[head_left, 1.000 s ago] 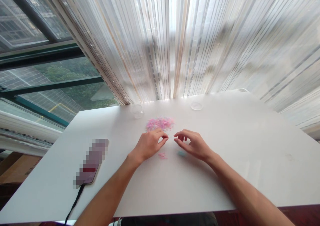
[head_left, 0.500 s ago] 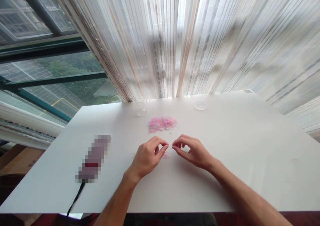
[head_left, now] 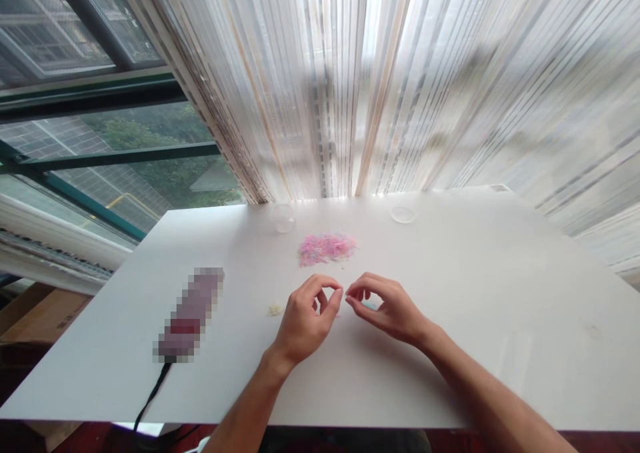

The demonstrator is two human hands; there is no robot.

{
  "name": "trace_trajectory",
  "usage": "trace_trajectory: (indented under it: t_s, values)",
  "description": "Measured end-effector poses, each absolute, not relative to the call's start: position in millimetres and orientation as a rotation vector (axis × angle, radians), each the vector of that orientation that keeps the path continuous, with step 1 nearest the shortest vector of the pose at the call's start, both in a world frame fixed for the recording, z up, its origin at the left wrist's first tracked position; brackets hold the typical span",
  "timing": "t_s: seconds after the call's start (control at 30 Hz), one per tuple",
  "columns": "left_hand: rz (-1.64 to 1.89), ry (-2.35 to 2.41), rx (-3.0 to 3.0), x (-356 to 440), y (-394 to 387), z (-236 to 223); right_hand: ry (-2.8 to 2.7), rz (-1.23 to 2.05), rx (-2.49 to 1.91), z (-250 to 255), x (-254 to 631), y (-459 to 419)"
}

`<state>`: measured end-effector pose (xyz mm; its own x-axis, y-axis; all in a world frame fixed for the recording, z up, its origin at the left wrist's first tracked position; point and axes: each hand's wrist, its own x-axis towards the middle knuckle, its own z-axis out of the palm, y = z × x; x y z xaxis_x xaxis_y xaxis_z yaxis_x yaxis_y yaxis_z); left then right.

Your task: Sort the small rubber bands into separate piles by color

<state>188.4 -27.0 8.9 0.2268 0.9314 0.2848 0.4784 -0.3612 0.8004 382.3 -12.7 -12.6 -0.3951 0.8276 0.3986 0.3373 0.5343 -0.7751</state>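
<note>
My left hand point(head_left: 307, 319) is closed in a pinch over the white table point(head_left: 500, 293), thumb and forefinger together. Facing it, my right hand point(head_left: 390, 306) pinches the same way, its fingertips a small gap from the left ones. Whatever is between the fingers is too small to make out. Just beyond both hands lies a loose pile of thin pink and pale mixed-colour bits point(head_left: 327, 249). A little heap of yellowish bits point(head_left: 275, 309) sits left of my left hand. Some blue bits point(head_left: 369, 304) show through the loop of my right fingers, and a trace of pink is mostly hidden below the left hand.
At the back stand a clear plastic cup point(head_left: 283, 219) and, farther right, a clear round lid point(head_left: 403, 214). A blurred-out purple object point(head_left: 190, 316) with a black cord point(head_left: 153, 396) lies on the left. Striped curtains point(head_left: 340, 106) hang along the far edge.
My left hand has shifted slightly right, uncovering more of the yellowish heap and covering most of the pink bits below it. My right hand is nearly where it was, still pinched.
</note>
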Motion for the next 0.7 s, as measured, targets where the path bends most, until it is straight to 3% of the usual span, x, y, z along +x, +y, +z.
trace_trajectory:
  t_s: [0.7]
  values:
    - [1.020,1.292,1.933,187.9,-29.3,3.3,-1.799,0.921,-1.017,-0.9,383.7,-14.7]
